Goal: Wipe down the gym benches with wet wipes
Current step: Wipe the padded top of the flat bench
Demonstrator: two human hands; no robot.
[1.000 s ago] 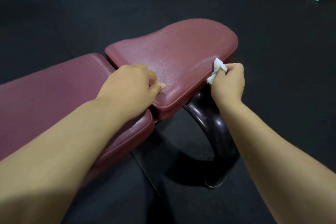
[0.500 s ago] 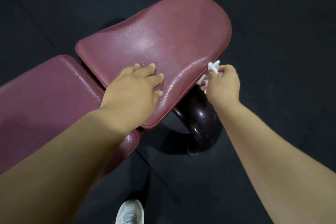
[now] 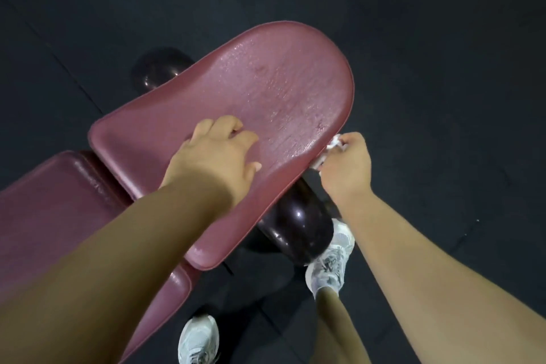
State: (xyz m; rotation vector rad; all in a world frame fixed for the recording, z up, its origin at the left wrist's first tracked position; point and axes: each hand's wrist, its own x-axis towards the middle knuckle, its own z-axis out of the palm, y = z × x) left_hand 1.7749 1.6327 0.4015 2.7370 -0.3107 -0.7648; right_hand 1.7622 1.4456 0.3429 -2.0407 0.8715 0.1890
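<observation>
The wet wipe (image 3: 331,151) is a crumpled white wad pressed against the right side edge of the maroon seat pad (image 3: 283,89), just where the pad's rim rolls down toward the frame. The right hand (image 3: 345,165) is closed around it, fingers curled tight so only a small tuft shows above the knuckles and a bit below the pad's edge. Held that way, bunched rather than spread, the wipe looks suited to tracing the narrow seam and side wall of the pad, which is probably the step in hand.

The top of the pad glistens with fine droplets and streaks, so its upper face seems to be wiped already.

The left hand (image 3: 215,154) rests on top of the pad near its narrower end, fingers bent and loosely spread, thumb out to the side; it holds nothing and appears to brace the body while leaning over.

Beyond the narrow end lies the longer back pad (image 3: 59,201), also maroon. Under the seat a glossy dark curved frame tube (image 3: 295,230) runs to the black rubber floor (image 3: 443,38). Two pale sneakers (image 3: 331,260) stand beside the tube.
</observation>
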